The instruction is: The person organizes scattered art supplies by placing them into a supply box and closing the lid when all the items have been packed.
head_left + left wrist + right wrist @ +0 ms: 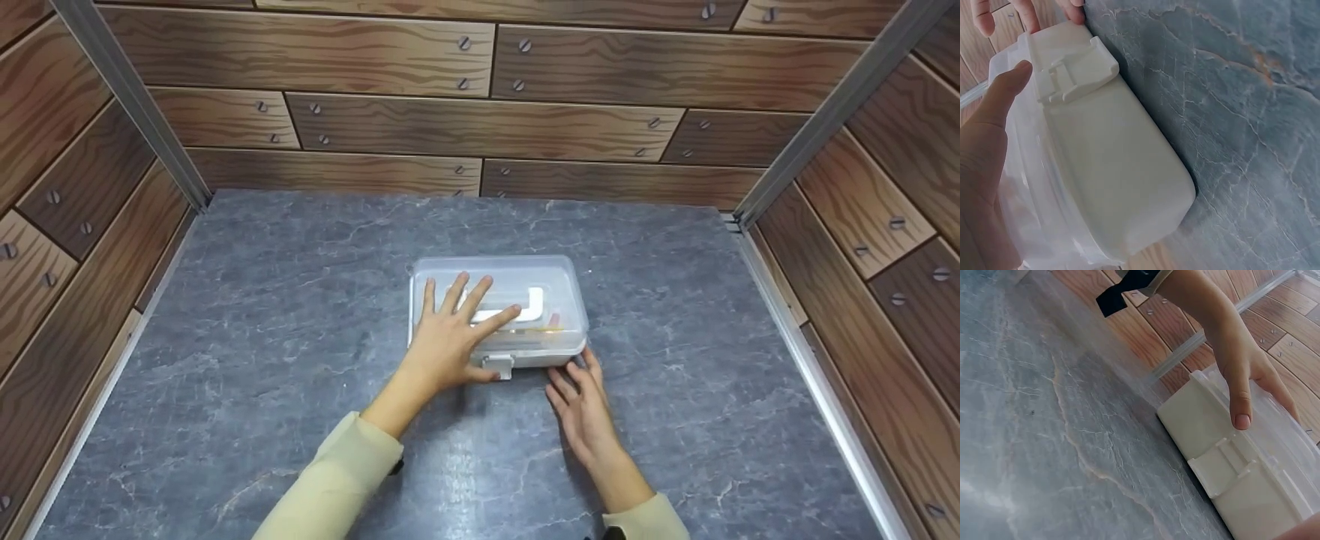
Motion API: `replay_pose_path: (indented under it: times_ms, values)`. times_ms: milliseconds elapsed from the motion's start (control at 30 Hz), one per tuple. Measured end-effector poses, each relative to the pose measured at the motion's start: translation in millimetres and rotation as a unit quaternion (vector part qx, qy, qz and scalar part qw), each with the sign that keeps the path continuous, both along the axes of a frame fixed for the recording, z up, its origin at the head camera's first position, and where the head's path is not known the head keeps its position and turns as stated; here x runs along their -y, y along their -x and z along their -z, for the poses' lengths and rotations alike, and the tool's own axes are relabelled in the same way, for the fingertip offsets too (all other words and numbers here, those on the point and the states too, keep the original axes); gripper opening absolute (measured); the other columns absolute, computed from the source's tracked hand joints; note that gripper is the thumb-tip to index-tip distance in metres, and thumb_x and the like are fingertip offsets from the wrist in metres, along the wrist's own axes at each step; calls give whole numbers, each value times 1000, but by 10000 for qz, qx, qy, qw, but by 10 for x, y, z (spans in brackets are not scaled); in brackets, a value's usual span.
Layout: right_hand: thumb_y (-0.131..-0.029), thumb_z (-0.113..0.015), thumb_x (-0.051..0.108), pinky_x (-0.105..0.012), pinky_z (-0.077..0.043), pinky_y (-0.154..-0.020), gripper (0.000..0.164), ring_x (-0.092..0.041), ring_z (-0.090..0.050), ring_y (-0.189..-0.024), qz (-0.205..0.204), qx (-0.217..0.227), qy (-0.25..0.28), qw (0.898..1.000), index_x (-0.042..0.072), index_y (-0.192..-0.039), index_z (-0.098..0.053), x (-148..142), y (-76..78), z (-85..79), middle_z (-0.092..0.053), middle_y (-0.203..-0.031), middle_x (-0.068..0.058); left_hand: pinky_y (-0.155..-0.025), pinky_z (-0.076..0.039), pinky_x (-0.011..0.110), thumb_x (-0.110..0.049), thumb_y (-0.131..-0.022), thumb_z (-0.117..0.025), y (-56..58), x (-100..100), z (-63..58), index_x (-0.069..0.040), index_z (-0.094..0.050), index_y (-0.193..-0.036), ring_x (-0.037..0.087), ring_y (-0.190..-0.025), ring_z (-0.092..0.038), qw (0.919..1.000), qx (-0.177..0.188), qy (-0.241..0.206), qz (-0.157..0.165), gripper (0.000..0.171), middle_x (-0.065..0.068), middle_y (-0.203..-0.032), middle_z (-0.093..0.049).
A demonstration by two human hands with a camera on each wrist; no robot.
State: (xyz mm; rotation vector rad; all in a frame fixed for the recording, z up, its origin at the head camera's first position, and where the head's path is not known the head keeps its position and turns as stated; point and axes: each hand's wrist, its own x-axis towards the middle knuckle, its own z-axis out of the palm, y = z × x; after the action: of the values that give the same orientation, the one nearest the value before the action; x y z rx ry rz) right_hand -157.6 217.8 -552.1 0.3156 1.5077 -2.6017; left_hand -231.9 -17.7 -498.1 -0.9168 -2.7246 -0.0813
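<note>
A white storage box [1117,157] with a clear lid [517,271] sits on the grey marbled surface. On the lid lies a white handle [535,304], and small yellow and pink things show faintly through the plastic. My left hand [448,341] spreads its straight fingers over the lid's left part, with the thumb near the front latch [1081,73]. That latch's flap sticks outward from the front wall. At the box's front right corner, my right hand [589,420] has its fingertips against the lower edge, the fingers slightly bent and the palm turned up.
Wood-patterned panels [390,56] wall in the back and both sides. Metal rails [806,375] run along the side edges of the marbled surface [292,300], which extends around the box.
</note>
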Motion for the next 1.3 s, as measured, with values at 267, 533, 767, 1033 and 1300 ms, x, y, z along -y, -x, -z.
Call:
replay_pose_path:
  times_ms: [267,533,767,1033,1300]
  values:
    - [-102,-42,16,-51,-28,-121,74,-44,-30,-144,350,397,206,9984,15,-158,5,206,-57,9,-11,-157,-27,-114,-9,75,-82,-67,-69,2,-7,5,-50,-22,-155,41,-151,-17,10000,0,-30,-14,105,8,-167,-17]
    - [-101,-40,15,-54,-26,-121,65,-47,-30,-143,-324,541,534,9966,7,-149,3,404,-35,-15,-20,-154,-39,-114,-8,75,-79,-66,-72,-4,-10,10,-49,-24,-155,42,-151,-18,10000,1,-68,-15,106,9,-167,-18]
    - [-101,-43,13,-46,-40,-113,54,-34,-53,-122,-402,773,289,9958,3,-148,-19,432,-35,-15,-42,-132,-22,-114,-9,75,-82,-62,-72,-9,1,23,-48,-25,-156,42,-150,-19,9999,-42,-163,22,110,9,-167,-18]
    - [-97,-53,1,-34,-52,-101,39,-18,-64,-95,-558,669,95,9962,1,-134,-41,442,-76,8,-60,-105,-8,-115,-10,75,-95,-58,-57,-19,9,6,-48,-21,-156,42,-151,-17,10000,-58,31,-11,115,10,-167,-16]
    - [-96,-58,-1,-32,-58,-89,29,-17,-66,-88,-409,355,180,9984,6,-121,-47,471,-67,-38,-57,-106,-7,-114,-12,75,-98,-56,-53,-14,20,-3,-48,-22,-156,43,-150,-19,9999,-92,30,-37,116,10,-167,-17]
